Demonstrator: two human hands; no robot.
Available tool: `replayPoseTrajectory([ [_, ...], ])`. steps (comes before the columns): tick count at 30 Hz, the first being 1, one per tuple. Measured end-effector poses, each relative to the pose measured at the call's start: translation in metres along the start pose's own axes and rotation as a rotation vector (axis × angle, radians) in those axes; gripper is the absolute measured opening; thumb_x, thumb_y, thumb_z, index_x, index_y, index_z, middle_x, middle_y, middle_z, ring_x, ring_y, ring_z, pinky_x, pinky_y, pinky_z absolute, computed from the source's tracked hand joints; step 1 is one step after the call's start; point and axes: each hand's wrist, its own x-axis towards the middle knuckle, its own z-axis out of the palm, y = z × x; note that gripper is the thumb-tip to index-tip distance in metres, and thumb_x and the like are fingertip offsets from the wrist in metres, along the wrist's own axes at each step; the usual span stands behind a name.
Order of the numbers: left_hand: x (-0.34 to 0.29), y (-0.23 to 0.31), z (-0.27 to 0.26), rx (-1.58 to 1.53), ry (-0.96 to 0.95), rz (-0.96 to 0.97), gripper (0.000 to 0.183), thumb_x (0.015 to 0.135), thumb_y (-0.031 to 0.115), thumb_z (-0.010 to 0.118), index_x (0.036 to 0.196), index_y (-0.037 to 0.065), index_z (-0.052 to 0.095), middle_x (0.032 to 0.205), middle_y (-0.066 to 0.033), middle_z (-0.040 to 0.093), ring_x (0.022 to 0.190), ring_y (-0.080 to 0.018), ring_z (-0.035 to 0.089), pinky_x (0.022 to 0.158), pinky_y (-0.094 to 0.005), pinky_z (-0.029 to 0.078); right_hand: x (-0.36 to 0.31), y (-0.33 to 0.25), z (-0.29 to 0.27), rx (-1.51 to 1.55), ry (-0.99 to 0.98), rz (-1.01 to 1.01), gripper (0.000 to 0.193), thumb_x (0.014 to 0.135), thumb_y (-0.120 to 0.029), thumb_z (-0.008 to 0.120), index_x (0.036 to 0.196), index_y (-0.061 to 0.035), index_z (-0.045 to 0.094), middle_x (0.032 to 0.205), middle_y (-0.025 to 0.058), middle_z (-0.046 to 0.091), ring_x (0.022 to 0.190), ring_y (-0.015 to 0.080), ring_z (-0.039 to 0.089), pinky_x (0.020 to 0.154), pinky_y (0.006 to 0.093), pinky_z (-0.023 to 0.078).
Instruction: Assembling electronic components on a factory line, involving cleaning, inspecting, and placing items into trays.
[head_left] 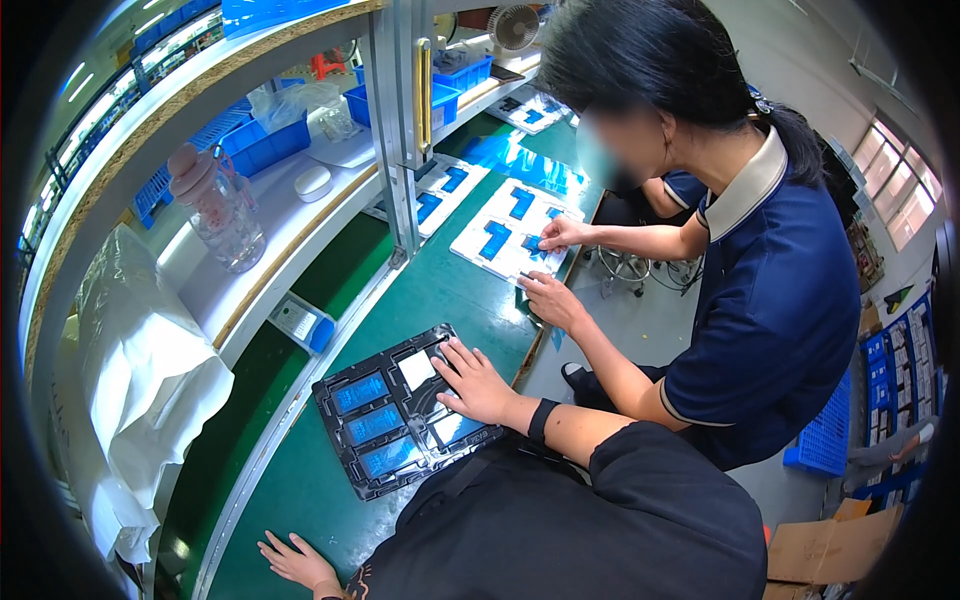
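Note:
My right hand (480,385) lies over the right part of a black plastic tray (333,425), fingers stretched out, a dark band on the wrist. The tray's left compartments hold several flat blue film-covered pieces (373,425). Just beside my fingertips, a white rectangular piece (417,370) sits in an upper compartment. Another bluish-white piece (456,428) shows partly below my hand. Palm down on the green table (335,535), my left hand (298,564) has its fingers spread, apart from the tray and holding nothing.
A co-worker's hands (558,290) work at a white tray (478,215) with blue pieces, farther along the bench. On the left shelf stand a pink-lidded bottle (222,215), a white round case (313,183) and blue bins (265,145). White plastic sheeting (140,370) hangs nearby.

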Motion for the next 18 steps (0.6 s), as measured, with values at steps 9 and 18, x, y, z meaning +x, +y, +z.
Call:
replayPoseTrajectory([
  [9, -0.002, 0.002, -0.005, 0.002, -0.02, -0.005, 0.051, 0.095, 0.037, 0.032, 0.14, 0.014, 0.026, 0.146, -0.0145, 0.02, 0.135, -0.0287, 0.019, 0.11, -0.0468, 0.014, 0.0, -0.001, -0.002, 0.026, -0.013, 0.004, 0.061, 0.087, -0.041, 0.048, 0.135, -0.0048, 0.034, 0.144, 0.0201, 0.022, 0.136, 0.0337, 0.015, 0.104, 0.0531, 0.024],
  [18, -0.002, 0.004, -0.008, -0.005, -0.033, -0.007, 0.051, 0.095, 0.036, 0.032, 0.14, 0.012, 0.027, 0.146, -0.0144, 0.02, 0.136, -0.0283, 0.017, 0.11, -0.0462, 0.013, 0.0, 0.001, 0.0, -0.002, -0.014, 0.0, 0.062, 0.087, -0.042, 0.047, 0.135, -0.0049, 0.034, 0.143, 0.02, 0.023, 0.136, 0.0335, 0.015, 0.104, 0.0532, 0.024],
])
